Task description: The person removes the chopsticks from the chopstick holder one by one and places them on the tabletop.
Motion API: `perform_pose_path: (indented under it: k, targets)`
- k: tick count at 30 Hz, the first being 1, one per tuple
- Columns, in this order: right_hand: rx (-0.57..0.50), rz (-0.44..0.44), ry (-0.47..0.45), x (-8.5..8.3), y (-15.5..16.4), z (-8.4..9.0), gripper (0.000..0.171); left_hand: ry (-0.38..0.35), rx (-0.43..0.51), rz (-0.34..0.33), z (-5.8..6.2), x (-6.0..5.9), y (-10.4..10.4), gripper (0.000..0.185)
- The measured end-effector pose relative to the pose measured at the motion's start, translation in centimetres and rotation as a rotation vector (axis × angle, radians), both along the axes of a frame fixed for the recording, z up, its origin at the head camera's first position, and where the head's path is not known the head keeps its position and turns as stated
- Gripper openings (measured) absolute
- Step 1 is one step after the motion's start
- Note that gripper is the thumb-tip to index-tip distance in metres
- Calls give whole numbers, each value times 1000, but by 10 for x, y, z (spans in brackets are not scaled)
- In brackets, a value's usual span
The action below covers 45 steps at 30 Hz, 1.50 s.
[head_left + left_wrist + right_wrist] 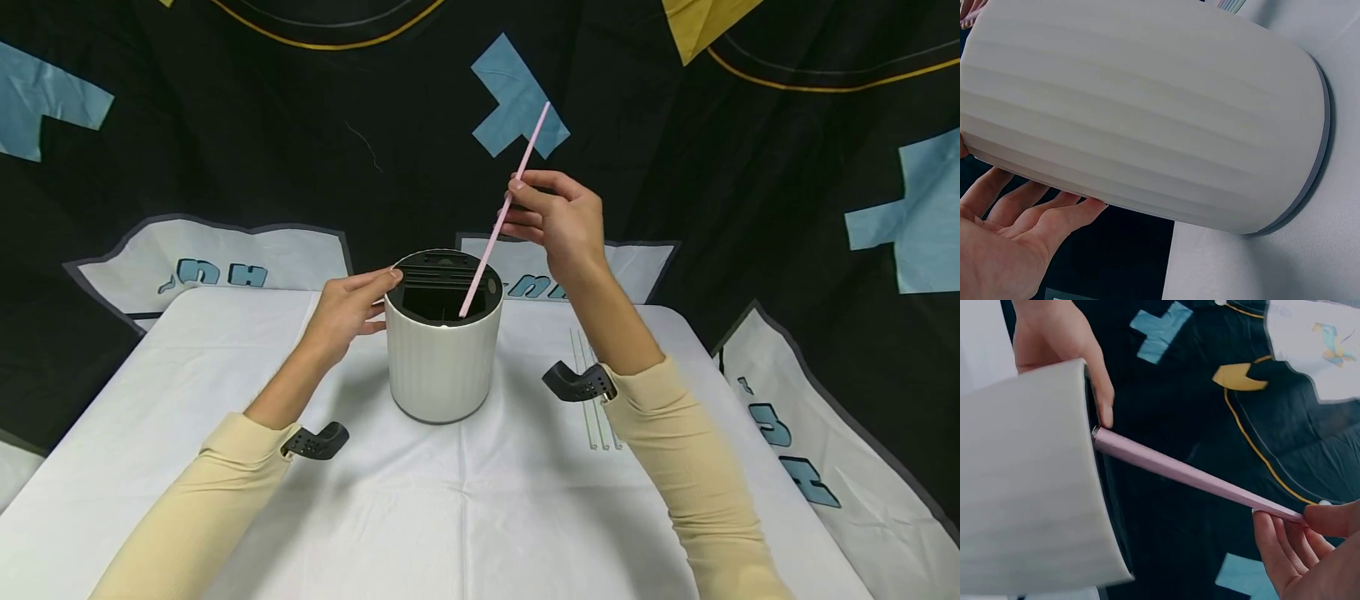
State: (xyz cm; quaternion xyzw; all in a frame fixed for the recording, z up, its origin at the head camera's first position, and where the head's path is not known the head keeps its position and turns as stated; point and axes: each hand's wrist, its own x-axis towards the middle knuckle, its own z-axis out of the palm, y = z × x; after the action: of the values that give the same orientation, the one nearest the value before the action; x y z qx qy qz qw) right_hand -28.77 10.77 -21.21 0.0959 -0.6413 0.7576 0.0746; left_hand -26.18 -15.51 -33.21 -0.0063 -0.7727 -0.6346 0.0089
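Note:
A white ribbed cylindrical container (444, 367) with a black slotted top (435, 268) stands upright on the table. My left hand (347, 310) holds its upper left side, thumb on the rim and fingers against the outer wall. My right hand (558, 212) pinches a long pink stick (498, 221), thin as a drinking straw, along its upper part. The stick slants down to the left, its lower end overlapping the dark rectangular opening (431, 304) in the head view. In the right wrist view, that end sits right by the rim, near the left thumb.
Several thin, pale sticks (600, 425) lie side by side on the white tablecloth (465, 517), partly behind the right forearm. A black printed cloth (300, 125) with blue and yellow shapes hangs behind the table. Each wrist wears a dark mount.

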Motion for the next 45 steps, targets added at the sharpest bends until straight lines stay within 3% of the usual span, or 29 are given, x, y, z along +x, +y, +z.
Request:
perform_pose_path:
  k: [8, 17, 23, 32, 38, 45]
  targets:
    - [45, -48, -45, -2, 28, 1, 26, 3, 8, 0, 0, 2, -1, 64]
    - [247, -71, -137, -8, 57, -24, 32, 3, 11, -8, -2, 1, -3, 64]
    - [373, -83, -218, -17, 78, -53, 34, 0, 11, -4, 0, 2, -3, 62]
    - [478, -29, -349, -26, 110, -113, 43, -1, 10, -9, 1, 1, -2, 61]
    - [509, -24, -402, -28, 125, -147, 43, -4, 13, -9, 0, 0, -2, 62]
    - [514, -19, -430, -28, 133, -174, 43, 1, 21, -15, 0, 1, -3, 62]
